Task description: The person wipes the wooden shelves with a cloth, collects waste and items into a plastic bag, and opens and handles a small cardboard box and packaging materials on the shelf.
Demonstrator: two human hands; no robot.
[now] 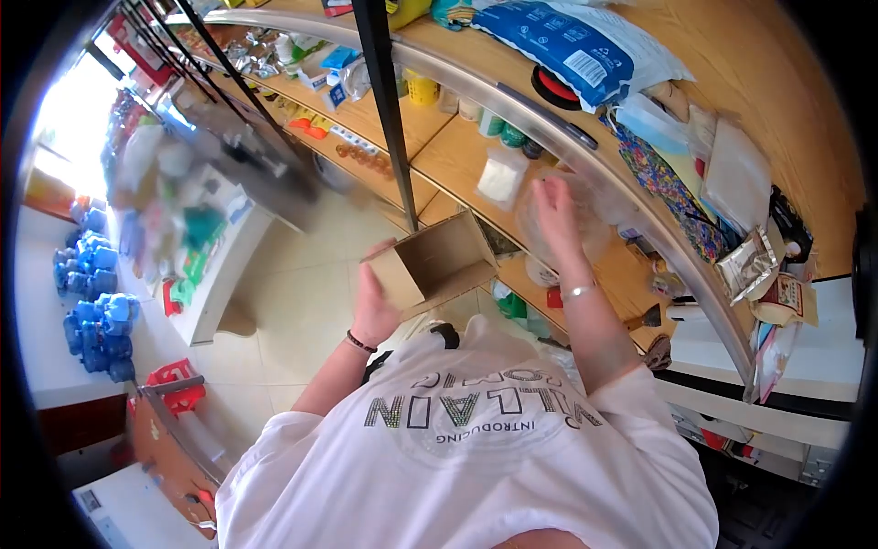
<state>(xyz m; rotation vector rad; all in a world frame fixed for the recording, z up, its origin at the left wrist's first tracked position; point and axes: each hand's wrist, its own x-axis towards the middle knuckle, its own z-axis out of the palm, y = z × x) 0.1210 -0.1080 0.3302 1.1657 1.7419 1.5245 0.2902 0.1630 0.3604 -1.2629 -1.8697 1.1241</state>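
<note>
An open cardboard box [393,276] is held by my left hand [373,297], which grips its left end. The inside of the box faces up and looks bare. My right hand [556,212] reaches over the wooden shelf, its fingers bent together beside a clear plastic bag or container [590,224]. Whether those fingers hold anything is too small to tell. A white packet [501,178] lies on the shelf just left of my right hand. Several small green-and-white containers [512,135] stand behind the packet.
A metal-edged upper shelf [677,215] curves above my right arm, holding a blue-and-white package [558,50] and a foil pouch [748,265]. A black post [389,110] rises beyond the box. At left are a white counter [215,274] and blue water bottles [96,316].
</note>
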